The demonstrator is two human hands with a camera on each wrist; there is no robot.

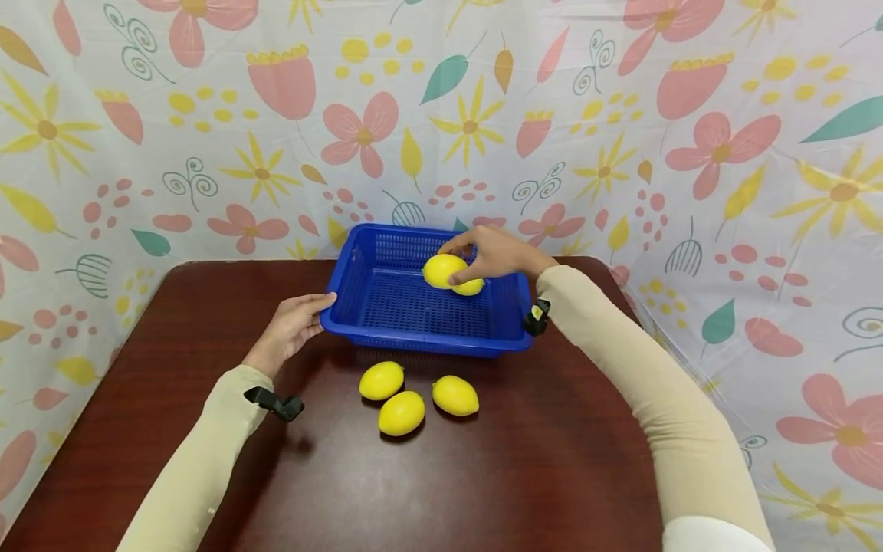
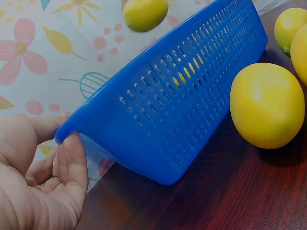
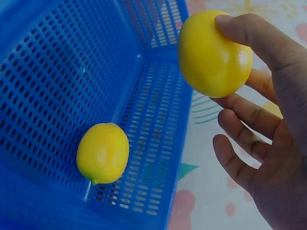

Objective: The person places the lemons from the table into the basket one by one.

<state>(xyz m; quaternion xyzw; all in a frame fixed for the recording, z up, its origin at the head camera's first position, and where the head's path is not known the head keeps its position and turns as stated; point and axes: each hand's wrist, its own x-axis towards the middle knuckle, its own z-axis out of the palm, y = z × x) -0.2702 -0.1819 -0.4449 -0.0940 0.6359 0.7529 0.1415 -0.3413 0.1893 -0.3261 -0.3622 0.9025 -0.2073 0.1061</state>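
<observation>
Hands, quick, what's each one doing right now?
Left hand: grips the corner rim of the blue basket.
Right hand: holds a lemon above the basket.

A dark reddish-brown wooden table [image 1: 524, 475] fills six o'clock; a white floral cloth backdrop [image 1: 441, 115] wraps it from nine through twelve to three o'clock under even light.
</observation>
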